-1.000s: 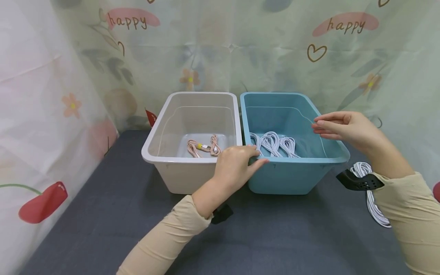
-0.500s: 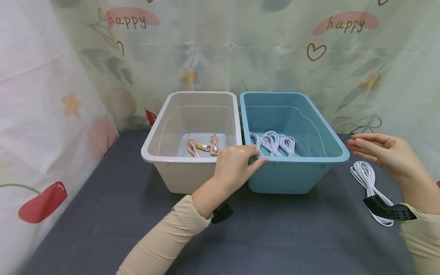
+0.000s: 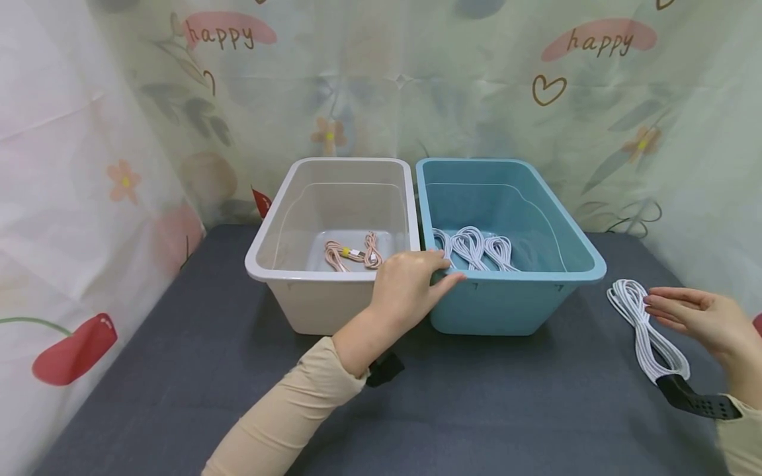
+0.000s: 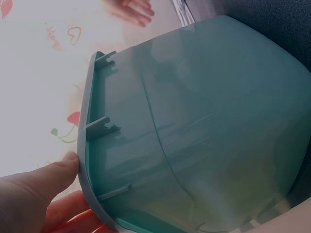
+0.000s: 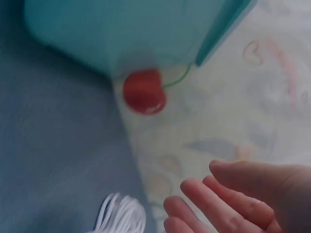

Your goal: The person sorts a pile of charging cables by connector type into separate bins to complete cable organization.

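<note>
My left hand (image 3: 407, 287) grips the near left corner of the blue bin (image 3: 494, 301), fingers over the rim and thumb on the front. In the left wrist view, thumb and fingers of the left hand (image 4: 53, 194) are at the rim of that bin. Several bundles of white cable (image 3: 469, 248) lie inside it. At the right, a looped white cable (image 3: 639, 330) lies on the dark table. My right hand (image 3: 705, 317) hovers beside it with relaxed fingers and nothing held. In the right wrist view, the cable's loops (image 5: 121, 216) show below the fingers.
A beige bin (image 3: 321, 301) stands directly left of the blue one, with pinkish cable bundles (image 3: 351, 254) inside. Dark cloth (image 3: 464, 410) covers the table. A patterned curtain (image 3: 363, 73) hangs behind the bins and along the sides.
My right hand has moved right and down, from above the blue bin's right rim to beside the white cable on the table. The left hand has stayed in place.
</note>
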Motion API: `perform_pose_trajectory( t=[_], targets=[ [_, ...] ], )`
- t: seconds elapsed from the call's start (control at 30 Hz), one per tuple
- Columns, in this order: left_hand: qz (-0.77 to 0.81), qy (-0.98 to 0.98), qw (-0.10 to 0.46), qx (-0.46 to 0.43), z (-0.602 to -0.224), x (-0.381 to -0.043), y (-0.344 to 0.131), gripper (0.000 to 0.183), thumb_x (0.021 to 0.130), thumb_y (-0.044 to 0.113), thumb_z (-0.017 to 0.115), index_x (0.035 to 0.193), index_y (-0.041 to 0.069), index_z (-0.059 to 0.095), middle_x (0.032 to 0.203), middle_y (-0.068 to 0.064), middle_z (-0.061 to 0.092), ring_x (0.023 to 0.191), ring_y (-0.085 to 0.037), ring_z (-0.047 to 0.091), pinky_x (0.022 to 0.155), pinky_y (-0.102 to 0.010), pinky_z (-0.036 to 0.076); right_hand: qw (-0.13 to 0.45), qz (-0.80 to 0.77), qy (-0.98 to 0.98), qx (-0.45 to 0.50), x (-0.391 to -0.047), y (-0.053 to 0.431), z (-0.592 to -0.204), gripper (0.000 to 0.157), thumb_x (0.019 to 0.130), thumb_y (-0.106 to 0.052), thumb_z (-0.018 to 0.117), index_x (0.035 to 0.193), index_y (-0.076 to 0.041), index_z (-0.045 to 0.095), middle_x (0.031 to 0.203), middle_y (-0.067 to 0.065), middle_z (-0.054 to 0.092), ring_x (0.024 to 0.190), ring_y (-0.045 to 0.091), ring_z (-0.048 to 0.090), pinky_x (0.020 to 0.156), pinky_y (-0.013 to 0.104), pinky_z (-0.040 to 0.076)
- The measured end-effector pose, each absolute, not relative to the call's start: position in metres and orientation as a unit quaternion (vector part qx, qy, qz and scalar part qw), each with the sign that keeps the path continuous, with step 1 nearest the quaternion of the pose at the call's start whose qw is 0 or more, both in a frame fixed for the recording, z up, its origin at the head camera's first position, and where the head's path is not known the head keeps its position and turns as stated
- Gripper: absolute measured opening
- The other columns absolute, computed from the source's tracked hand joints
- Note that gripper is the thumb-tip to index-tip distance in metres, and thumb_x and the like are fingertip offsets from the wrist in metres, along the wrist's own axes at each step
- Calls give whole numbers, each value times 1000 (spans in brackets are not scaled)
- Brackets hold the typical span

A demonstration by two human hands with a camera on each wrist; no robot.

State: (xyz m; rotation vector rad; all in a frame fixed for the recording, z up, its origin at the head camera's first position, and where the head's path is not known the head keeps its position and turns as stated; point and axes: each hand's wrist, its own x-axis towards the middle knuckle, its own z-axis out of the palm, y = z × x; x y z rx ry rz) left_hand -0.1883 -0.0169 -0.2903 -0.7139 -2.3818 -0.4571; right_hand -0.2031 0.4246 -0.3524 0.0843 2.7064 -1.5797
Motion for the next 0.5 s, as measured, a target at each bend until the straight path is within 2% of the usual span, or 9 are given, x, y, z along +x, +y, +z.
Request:
perform_pose_trajectory(
  t=[0.13,0.23,0.27,0.33,0.37,0.43,0.5],
  targets=[
    [-172,-899,299,-268,-290,-188,-17,30,83,42,66,99,18,75,104,1,73,83,-15,70,63,-26,54,-14,-438,896,69,-209,455,-382,14,91,-32,59,102,-25,64,78,-35,56,70,-17,56,57,14,52],
    [-172,-900,298,-267,-290,-188,-17,29,83,41,66,99,18,75,104,1,72,84,-15,70,64,-26,54,-22,-373,923,92,-208,464,-391,19,90,-37,60,102,-25,67,77,-17,67,65,-17,51,53,16,49],
    [-173,-900,298,-267,-290,-188,-17,29,83,41,66,99,18,75,104,1,72,85,-15,70,65,-26,54,-24,-347,932,98,-206,463,-392,26,90,-39,59,103,-18,68,77,-15,66,64,-17,48,52,17,48],
    [-173,-900,299,-268,-290,-188,-17,29,83,41,66,99,18,75,104,1,73,85,-15,70,66,-26,54,-27,-308,946,100,-201,458,-390,49,91,-38,57,111,7,62,82,6,70,62,-18,44,51,18,46],
    [-173,-899,299,-268,-290,-188,-17,29,83,41,66,99,18,75,103,1,73,85,-14,70,66,-26,54,-26,-296,949,103,-199,455,-389,55,91,-36,58,112,15,58,87,18,70,63,-17,42,55,21,47],
    [-172,-899,300,-269,-290,-188,-17,29,83,41,66,99,18,75,102,2,73,84,-14,70,66,-26,54,-22,-269,956,111,-194,450,-387,53,91,-34,58,110,16,58,91,25,68,67,-15,41,62,30,48],
    [-172,-898,302,-269,-291,-188,-16,29,83,42,66,98,18,75,101,2,73,84,-13,70,66,-25,54,-13,-263,957,120,-191,446,-385,54,90,-31,59,112,18,55,101,34,63,70,-2,49,70,39,47]
  ],
)
